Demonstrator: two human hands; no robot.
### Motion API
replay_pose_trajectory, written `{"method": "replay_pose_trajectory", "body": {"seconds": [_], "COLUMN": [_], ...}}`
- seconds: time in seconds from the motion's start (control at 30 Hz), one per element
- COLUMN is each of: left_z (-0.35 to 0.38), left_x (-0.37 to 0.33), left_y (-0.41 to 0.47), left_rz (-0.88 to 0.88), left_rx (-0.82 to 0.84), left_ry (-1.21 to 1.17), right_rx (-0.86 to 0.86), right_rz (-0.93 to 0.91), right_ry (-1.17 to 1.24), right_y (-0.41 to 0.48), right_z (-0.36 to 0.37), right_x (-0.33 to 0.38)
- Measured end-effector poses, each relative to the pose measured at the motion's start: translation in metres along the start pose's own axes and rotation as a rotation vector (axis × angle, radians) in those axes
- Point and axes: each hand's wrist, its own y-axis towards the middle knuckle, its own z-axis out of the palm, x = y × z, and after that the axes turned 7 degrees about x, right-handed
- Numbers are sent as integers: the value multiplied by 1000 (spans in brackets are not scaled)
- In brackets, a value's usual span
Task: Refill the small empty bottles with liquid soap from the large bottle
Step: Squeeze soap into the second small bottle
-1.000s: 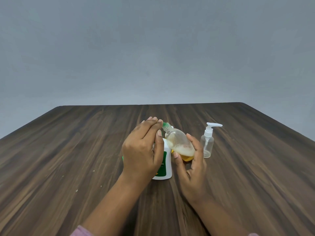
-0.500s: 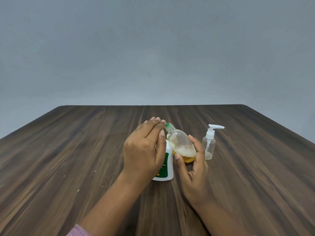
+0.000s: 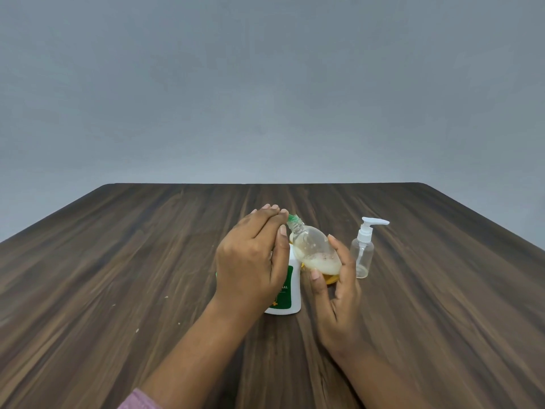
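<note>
Clear plastic, thin-walled: the clear bottle (image 3: 312, 249) likely dents under a squeeze, so a light hold low on the body suits it. Frothy pale soap over an amber layer sits in its lower end. Little is left, so it is probably light, and possibly slick if soap has run outside.

Right hand (image 3: 336, 305) holds it by the fat base, thumb on the near side, fingers curled round the far right side. The bottle is tilted, neck pointing up and to the left, raised off the table (image 3: 118, 276).

Left hand (image 3: 250, 261) has its fingertips bunched at the green cap (image 3: 292, 218), pinching it as far as can be seen; the contact is partly hidden.

White bottle (image 3: 293, 293) with a green label stands upright just behind the left hand, under the tilted neck. Pump bottle (image 3: 362, 255), see-through and seemingly empty, stands upright just right of the right hand, pump on.

Judgement: cap work in hand; no pouring yet.
</note>
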Motion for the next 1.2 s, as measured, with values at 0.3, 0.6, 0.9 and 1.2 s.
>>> {"method": "replay_pose_trajectory", "body": {"seconds": [0.3,0.6,0.9,1.2], "left_z": [6,2,7,0], "left_x": [4,1,7,3], "left_y": [-7,-5,-9,-2], "left_rz": [-8,-8,-3,5], "left_rx": [-7,-18,-9,16], "left_ry": [-11,-30,-21,0], "right_rx": [2,-5,7,4], "right_rz": [12,12,18,4], "right_ry": [-25,-39,-72,-49], "right_y": [1,1,0,1], "right_z": [0,1,0,0], "right_x": [-2,-1,-3,-1]}}
